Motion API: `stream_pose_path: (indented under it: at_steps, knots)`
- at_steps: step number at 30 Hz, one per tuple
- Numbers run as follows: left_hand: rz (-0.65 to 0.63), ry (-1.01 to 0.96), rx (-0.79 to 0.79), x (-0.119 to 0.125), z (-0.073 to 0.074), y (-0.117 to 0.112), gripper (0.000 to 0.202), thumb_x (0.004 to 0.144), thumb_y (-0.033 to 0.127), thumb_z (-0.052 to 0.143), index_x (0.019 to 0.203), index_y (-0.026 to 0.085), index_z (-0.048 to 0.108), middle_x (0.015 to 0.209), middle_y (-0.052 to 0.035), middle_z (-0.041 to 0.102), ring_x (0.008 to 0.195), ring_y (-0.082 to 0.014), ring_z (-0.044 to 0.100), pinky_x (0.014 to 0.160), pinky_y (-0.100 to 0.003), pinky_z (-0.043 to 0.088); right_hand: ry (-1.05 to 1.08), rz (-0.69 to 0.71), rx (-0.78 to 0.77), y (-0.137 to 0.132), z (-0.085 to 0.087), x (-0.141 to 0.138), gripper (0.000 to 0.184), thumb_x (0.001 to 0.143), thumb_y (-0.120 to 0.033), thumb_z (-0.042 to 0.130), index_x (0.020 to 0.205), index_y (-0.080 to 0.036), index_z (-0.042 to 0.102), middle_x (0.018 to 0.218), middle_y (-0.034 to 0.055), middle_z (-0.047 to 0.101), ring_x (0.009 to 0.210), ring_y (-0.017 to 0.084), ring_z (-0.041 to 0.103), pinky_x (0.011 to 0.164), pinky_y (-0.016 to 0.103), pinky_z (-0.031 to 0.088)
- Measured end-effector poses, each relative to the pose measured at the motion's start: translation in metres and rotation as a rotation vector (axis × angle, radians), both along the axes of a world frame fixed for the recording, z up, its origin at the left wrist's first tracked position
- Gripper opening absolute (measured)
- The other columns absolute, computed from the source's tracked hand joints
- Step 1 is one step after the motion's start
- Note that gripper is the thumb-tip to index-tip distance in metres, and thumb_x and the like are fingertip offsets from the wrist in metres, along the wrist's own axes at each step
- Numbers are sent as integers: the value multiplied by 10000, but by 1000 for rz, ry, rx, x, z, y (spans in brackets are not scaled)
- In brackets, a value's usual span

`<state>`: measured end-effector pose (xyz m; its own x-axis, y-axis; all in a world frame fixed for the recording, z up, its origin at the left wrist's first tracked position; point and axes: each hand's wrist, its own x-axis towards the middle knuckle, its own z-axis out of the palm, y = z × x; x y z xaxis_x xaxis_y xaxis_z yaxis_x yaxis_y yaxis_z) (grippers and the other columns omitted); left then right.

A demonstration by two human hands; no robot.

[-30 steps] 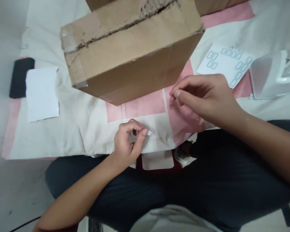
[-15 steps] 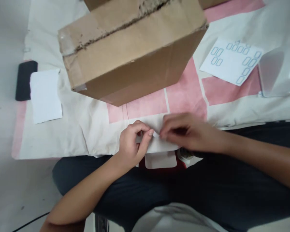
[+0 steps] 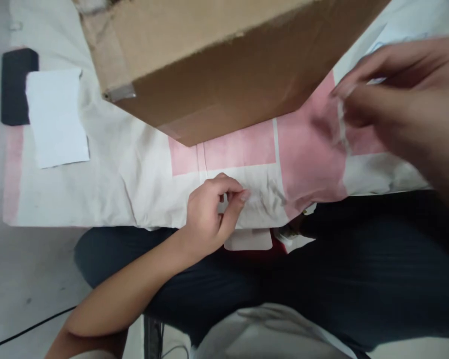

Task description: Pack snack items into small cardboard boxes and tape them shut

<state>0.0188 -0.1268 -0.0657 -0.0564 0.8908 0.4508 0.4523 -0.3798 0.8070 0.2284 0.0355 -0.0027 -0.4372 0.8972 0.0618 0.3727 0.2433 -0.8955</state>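
Observation:
My left hand (image 3: 213,212) is raised just above the front edge of the cloth-covered surface, thumb and forefinger pinched together. Anything between those fingertips is too small to make out. To the right, my right hand (image 3: 404,99) is up near the camera, blurred, with its thumb and fingers brought together. I cannot make out what it pinches, if anything. It covers most of a white sheet (image 3: 387,35) with blue outlines. A large brown cardboard box (image 3: 232,85) stands beyond both hands, touching neither.
A white paper (image 3: 58,119) lies at the left, partly over a black rectangular object (image 3: 17,87). The pink and white cloth (image 3: 149,184) is wrinkled along the front. Below its edge, a pale rounded panel (image 3: 249,240) shows above my legs.
My right hand has moved away from my left, up and to the right, over the outlined sheet. My left hand keeps its pinch. The view has shifted closer to the box.

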Motion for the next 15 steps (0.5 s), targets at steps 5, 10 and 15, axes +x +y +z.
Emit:
stream_pose_path:
  at_steps: [5, 10, 15]
  knots:
    - [55, 1, -57, -5, -2, 0, 211, 927, 100, 619, 1070, 213, 514, 838, 16, 585, 717, -97, 582, 632, -248, 467, -39, 443, -276, -17, -5, -14, 98, 781, -295, 780, 850, -240, 737, 670, -16, 630, 537, 113, 543, 450, 252, 424]
    - [156, 13, -75, -6, -4, 1, 172, 924, 154, 647, 1040, 215, 536, 870, 10, 578, 694, -93, 582, 624, -258, 488, 12, 92, -199, -24, -11, -19, 77, 847, -207, 715, 772, -213, 704, 589, -14, 569, 475, 117, 511, 395, 268, 368]
    - [96, 35, -101, -6, 0, 4, 189, 927, 157, 642, 1056, 232, 526, 850, 10, 588, 689, -107, 593, 598, -266, 489, 9, 412, -380, -20, -14, -25, 68, 818, -264, 763, 860, -253, 711, 753, 2, 655, 576, 125, 561, 441, 264, 413]
